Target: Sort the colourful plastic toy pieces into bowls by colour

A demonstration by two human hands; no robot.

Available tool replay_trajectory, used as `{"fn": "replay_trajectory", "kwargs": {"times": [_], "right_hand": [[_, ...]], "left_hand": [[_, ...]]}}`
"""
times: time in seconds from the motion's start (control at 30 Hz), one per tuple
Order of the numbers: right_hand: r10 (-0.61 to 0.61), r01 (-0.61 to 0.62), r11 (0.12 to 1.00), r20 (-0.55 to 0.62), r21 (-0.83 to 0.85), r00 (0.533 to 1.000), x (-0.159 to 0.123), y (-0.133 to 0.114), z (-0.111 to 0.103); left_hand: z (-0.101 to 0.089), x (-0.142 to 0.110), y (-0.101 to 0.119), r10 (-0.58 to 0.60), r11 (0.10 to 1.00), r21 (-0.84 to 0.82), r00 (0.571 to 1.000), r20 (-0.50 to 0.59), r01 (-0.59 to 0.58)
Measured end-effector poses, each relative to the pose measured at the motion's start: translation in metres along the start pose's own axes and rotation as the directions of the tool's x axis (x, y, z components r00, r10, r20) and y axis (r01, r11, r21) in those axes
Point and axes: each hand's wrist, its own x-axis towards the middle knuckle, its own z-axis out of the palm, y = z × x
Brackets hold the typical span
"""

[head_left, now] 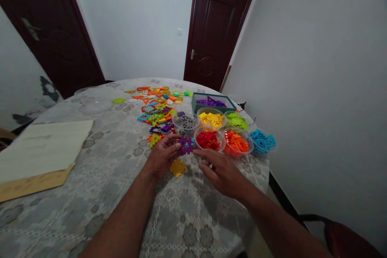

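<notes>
Between the thumb and fingers of my left hand (165,154) is a flat purple building piece (186,146) with toothed edges and bluish parts in it. My right hand (222,170) is beside its right edge, the index fingertip at or against the piece and the thumb apart from the fingers. Nothing shows in that hand's grasp. A yellow square building piece (178,167) with notched edges lies on the tablecloth just below the held piece.
Bowls of red (208,140), orange (237,143), yellow (211,119), green (236,120), grey (185,122) and blue pieces (262,141) stand beyond my hands, near a box (231,109) of purple pieces. Mixed pieces (157,117) are heaped behind. Papers (45,147) lie left.
</notes>
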Motion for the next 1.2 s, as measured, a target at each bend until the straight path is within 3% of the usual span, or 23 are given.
{"fn": "replay_trajectory", "kwargs": {"times": [0.1,0.2,0.3,0.4,0.5,0.6,0.67,0.73,0.77,0.83,0.93,1.0,1.1,1.2], "right_hand": [[-0.044,0.043,0.998,0.021,0.039,0.999,0.017,-0.008,0.017],[0.010,-0.010,0.996,-0.001,0.092,1.000,0.027,-0.010,0.019],[0.096,-0.102,0.982,0.042,0.157,0.994,0.036,-0.009,0.008],[0.153,-0.170,0.972,0.112,0.165,0.982,0.057,0.004,-0.014],[0.218,-0.229,0.965,0.093,0.130,0.971,0.097,0.031,-0.044],[0.347,-0.338,0.937,-0.115,0.087,0.931,0.143,0.062,-0.073],[0.395,-0.400,0.915,-0.284,0.043,0.873,0.164,0.076,-0.085],[0.393,-0.429,0.903,-0.381,-0.009,0.837,0.170,0.079,-0.087],[0.367,-0.416,0.908,-0.394,-0.044,0.842,0.166,0.076,-0.082],[0.264,-0.324,0.937,-0.341,-0.133,0.902,0.144,0.059,-0.062],[0.083,-0.101,0.963,-0.080,-0.252,0.993,0.092,0.017,-0.008],[0.049,-0.019,0.937,0.077,-0.349,0.996,0.059,-0.010,0.033],[0.256,-0.119,0.796,0.151,-0.594,0.955,0.032,-0.033,0.076],[0.431,-0.190,0.688,0.183,-0.700,0.884,0.031,-0.031,0.090]], "left_hand": [[0.001,-0.004,0.002,-0.020,0.999,0.039,0.998,0.066,0.018],[0.001,-0.006,0.002,-0.004,0.998,0.065,0.997,0.074,-0.001],[0.001,-0.004,0.001,0.032,0.994,0.104,0.998,0.052,-0.037],[-0.001,-0.001,0.002,0.116,0.984,0.148,0.989,-0.096,-0.101],[-0.009,0.005,0.004,0.250,0.958,0.222,0.908,-0.336,-0.181],[-0.022,0.013,0.006,0.353,0.924,0.323,0.774,-0.525,-0.203],[-0.029,0.016,0.007,0.395,0.904,0.385,0.714,-0.578,-0.188],[-0.034,0.017,0.007,0.435,0.872,0.462,0.685,-0.584,-0.160],[-0.035,0.017,0.008,0.457,0.850,0.506,0.680,-0.573,-0.146],[-0.034,0.015,0.009,0.491,0.804,0.583,0.683,-0.541,-0.116],[-0.030,0.011,0.011,0.518,0.765,0.634,0.692,-0.502,-0.114],[-0.029,0.009,0.012,0.551,0.738,0.661,0.688,-0.473,-0.136],[-0.032,0.010,0.011,0.614,0.638,0.760,0.675,-0.409,-0.120],[-0.037,0.014,0.005,0.638,0.488,0.872,0.696,-0.329,-0.034]]}}
